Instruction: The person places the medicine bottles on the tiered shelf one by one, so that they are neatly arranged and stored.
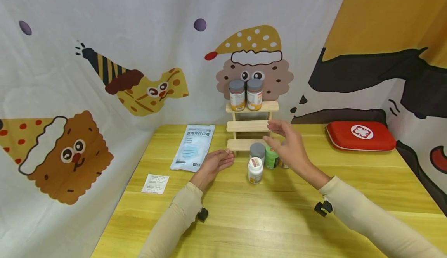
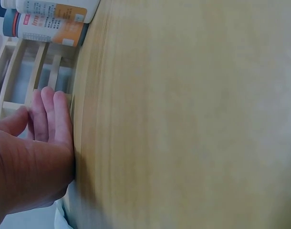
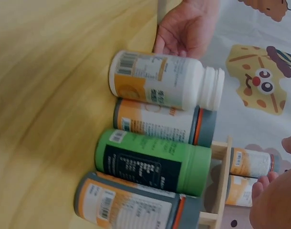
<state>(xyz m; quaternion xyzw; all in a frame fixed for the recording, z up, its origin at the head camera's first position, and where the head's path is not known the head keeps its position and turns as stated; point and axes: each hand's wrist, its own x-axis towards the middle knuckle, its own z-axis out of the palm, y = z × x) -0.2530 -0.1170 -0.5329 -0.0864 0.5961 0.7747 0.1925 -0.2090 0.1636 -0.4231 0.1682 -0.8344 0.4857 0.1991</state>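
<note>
A small three-tier wooden shelf (image 1: 248, 126) stands at the back of the table. On its top tier are two grey-capped bottles (image 1: 237, 96) with orange and white labels. Before the shelf stand a white bottle (image 1: 255, 172), a grey-capped bottle (image 1: 257, 150), a green bottle (image 3: 150, 160) and another grey-capped bottle (image 3: 129, 202), all upright. My left hand (image 1: 214, 164), fingers extended, is by the shelf's lower left corner; whether it touches is unclear. My right hand (image 1: 290, 143) hovers at the shelf's right side above the green bottle, fingers slightly bent, holding nothing visible.
A blue-white mask packet (image 1: 193, 147) lies left of the shelf, with a white blister pack (image 1: 155, 183) nearer the left edge. At the back right rests a red first-aid case (image 1: 361, 135). A printed cloth (image 1: 146, 37) hangs behind the table.
</note>
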